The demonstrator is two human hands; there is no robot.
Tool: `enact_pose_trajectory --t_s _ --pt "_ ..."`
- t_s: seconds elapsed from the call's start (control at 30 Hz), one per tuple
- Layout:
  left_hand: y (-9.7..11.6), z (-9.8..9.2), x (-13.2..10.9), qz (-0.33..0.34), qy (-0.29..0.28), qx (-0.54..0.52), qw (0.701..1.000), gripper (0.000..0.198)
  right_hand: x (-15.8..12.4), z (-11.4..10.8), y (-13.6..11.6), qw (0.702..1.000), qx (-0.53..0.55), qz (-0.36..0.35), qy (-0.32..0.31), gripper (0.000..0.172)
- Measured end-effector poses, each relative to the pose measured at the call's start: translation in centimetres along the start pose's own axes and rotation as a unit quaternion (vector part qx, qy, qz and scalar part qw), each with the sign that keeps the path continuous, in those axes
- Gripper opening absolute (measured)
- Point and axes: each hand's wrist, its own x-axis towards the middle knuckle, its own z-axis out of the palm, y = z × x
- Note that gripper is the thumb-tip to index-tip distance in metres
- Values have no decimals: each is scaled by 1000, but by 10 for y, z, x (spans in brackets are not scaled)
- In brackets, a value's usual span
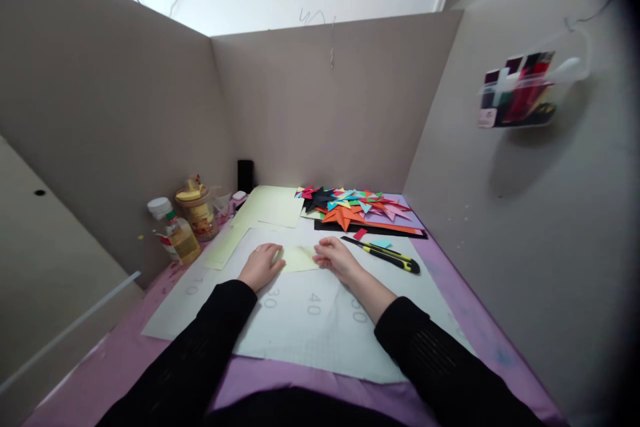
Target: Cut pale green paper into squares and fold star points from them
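A small sheet of pale yellow paper (299, 259) lies on the white mat between my two hands. My left hand (261, 265) is at the paper's left edge, its fingers curled and holding that edge down. At the other end, my right hand (336, 257) pinches the right edge between thumb and fingers. To the right of that hand lies a yellow-and-black utility knife (387, 257). A red paper scrap (360, 234) and a light blue scrap (381, 243) sit just beyond the knife.
Folded paper stars (344, 215) in many colours pile up at the back right on sheets. Larger pale yellow sheets (280, 205) lie at the back left. A bottle (180, 240) and a jar (200, 217) stand left. Grey partitions (330, 107) enclose the table; a holder hangs right.
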Motion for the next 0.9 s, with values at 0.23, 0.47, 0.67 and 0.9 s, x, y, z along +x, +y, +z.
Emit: enact_pose_trajectory --t_s 0.23,0.47,0.67,0.9 --pt "-9 5 1 -48 65 -138 987 40 8 8 11 943 -300 -143 1 9" --pt "-20 -1 4 -168 119 -432 878 55 -2 -1 -2 951 -219 -219 -1 13" --pt "-11 -5 0 -115 55 -389 912 67 -4 -6 -4 944 -202 -253 -70 14" --pt "-4 -3 -1 -136 96 -402 900 52 -2 -11 -4 791 -486 -371 2 23"
